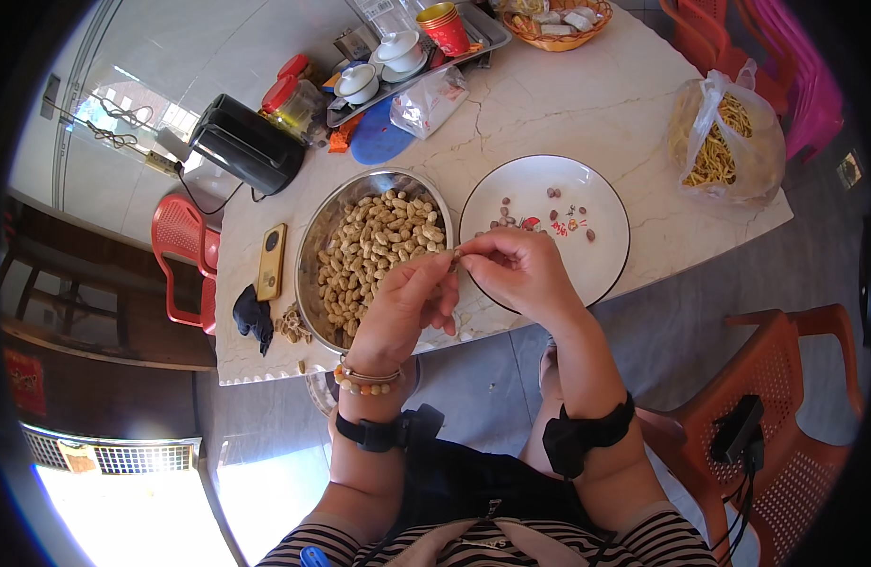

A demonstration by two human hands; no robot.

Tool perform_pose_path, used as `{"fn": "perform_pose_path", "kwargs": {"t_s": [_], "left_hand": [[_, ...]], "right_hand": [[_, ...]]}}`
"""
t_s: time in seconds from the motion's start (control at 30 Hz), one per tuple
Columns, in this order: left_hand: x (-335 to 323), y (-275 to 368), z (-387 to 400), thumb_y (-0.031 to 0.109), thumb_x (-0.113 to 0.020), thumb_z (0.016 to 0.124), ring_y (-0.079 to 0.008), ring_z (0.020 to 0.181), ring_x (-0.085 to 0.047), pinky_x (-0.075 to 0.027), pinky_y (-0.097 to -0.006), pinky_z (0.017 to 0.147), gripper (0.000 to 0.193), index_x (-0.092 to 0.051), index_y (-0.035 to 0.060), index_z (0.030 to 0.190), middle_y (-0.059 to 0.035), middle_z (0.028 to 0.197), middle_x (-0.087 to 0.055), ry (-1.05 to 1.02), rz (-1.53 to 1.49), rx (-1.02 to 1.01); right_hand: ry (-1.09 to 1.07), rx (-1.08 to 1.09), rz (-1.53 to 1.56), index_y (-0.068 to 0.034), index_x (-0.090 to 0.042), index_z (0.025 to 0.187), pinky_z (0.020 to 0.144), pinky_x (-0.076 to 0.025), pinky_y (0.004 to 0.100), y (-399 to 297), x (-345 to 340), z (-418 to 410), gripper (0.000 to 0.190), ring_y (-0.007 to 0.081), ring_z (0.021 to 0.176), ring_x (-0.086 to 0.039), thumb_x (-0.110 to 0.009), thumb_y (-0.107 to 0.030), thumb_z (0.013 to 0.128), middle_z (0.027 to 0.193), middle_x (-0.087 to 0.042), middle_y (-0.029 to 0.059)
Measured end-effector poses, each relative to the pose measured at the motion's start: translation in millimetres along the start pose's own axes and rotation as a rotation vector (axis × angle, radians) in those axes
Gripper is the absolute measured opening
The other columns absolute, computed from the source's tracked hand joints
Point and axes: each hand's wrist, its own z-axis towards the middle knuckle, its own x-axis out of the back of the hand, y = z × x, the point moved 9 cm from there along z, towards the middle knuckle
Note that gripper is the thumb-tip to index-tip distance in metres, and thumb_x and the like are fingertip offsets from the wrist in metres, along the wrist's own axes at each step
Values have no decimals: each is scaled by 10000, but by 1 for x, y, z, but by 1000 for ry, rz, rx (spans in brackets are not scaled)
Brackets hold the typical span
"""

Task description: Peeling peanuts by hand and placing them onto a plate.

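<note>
My left hand (414, 294) and my right hand (517, 269) meet fingertip to fingertip over the gap between a bowl and a plate. Pinched between them is a small brownish piece (457, 255), probably a peanut or part of one; the fingers partly hide it. On the left, a round steel bowl (305, 244) holds many unshelled peanuts (378, 237). The white dark-rimmed plate (598, 266) to the right carries several shelled reddish peanut kernels (554, 193), scattered on its upper and left parts. My right wrist is just beyond the plate's near edge.
Peanut shells (292, 324), a black cloth-like item (252, 319) and a gold phone (271, 262) lie left of the bowl. Behind stand a black kettle (247, 145), lidded jars (297, 103) and a tea tray (488, 32). A plastic bag (758, 163) of dried strips sits right.
</note>
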Motion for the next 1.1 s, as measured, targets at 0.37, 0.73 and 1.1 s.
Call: {"fn": "perform_pose_path", "kwargs": {"t_s": [0.37, 0.73, 1.1], "left_hand": [[-15, -1, 5, 335, -416, 963, -92, 464, -420, -450, -262, 461, 330, -542, 57, 835, -14, 585, -479, -115, -186, 33], [-27, -4, 21, 337, -465, 963, -113, 515, -477, -460, -280, 514, 308, -550, 52, 883, -24, 658, -538, -61, -309, 46], [-9, 1, 26, 307, -433, 981, -87, 554, -527, -425, -198, 492, 295, -547, 51, 889, -33, 684, -571, 180, -215, -88]], "right_hand": [[-2, -33, 207, 28, -664, 947, 615, -467, 199, 4, 4, 2, 166, 59, 681, -586, -613, -93, 846, 783, -658, 15], [466, 140, -45, -15, -664, 901, 574, -472, 222, -13, 41, -4, 159, 120, 728, -599, -665, -122, 784, 1001, -594, 96], [208, 438, -481, -69, -590, 850, 756, -474, 363, -37, -5, -11, 228, 276, 991, -556, -711, -135, 668, 1049, -566, 104]]}}
